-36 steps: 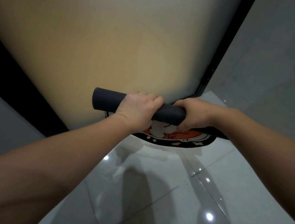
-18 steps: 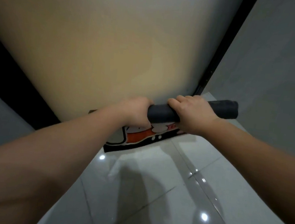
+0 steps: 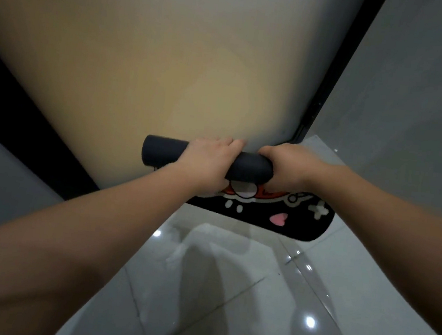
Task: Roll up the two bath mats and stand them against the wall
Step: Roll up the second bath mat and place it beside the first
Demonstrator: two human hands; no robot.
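Left hand (image 3: 206, 163) and right hand (image 3: 286, 166) both clench the dark rolled mat (image 3: 247, 167), held level before the frosted door (image 3: 171, 65); its unrolled patterned end (image 3: 277, 218) hangs over the glossy floor (image 3: 227, 292); black door frame (image 3: 332, 78) stands just right.

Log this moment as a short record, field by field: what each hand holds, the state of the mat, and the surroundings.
left hand: wrapped over the roll, near its middle
right hand: gripping the roll's right end
roll: dark, lying roughly level, its left end sticking out past the left hand
mat: partly rolled; black printed part with a pink heart lies flat on the floor
floor: glossy pale tiles
behind the roll: frosted panel in a dark frame
second mat: not in view
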